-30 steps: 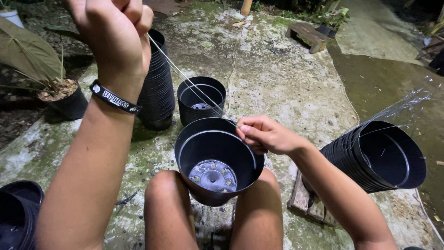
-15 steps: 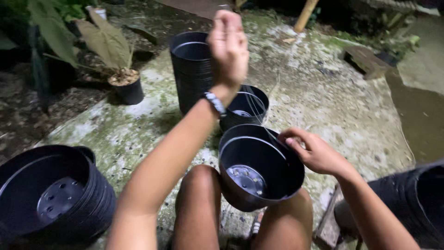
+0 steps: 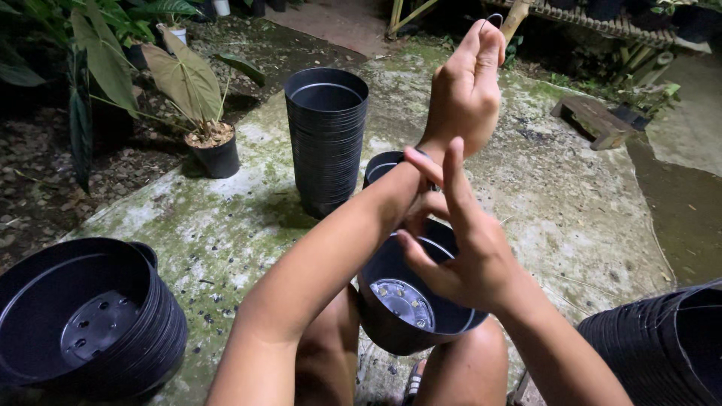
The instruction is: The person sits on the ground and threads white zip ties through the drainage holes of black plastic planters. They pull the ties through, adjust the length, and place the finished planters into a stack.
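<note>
A black plastic pot [image 3: 398, 301] rests between my knees, its holed bottom visible inside. My left hand [image 3: 466, 90] is raised high above it, fingers closed on a thin wire whose small dark loop [image 3: 492, 16] sticks out over the fingertips. My right hand [image 3: 459, 252] hovers over the pot's rim right behind my left wrist. Three of its fingers are spread; its thumb and forefinger are partly hidden by the wrist, and no wire shows in them.
A tall stack of black pots [image 3: 327, 135] stands ahead, a single pot [image 3: 380, 167] beside it. More nested stacks lie at the left [image 3: 83, 323] and right [image 3: 662, 346]. A potted leafy plant [image 3: 214, 150] and a wooden block [image 3: 594, 116] sit on mossy concrete.
My left hand has risen further and drifted right, still holding the wire. My right hand left the pot's rim, lifted toward the left wrist and spread its fingers. The view swung left.
</note>
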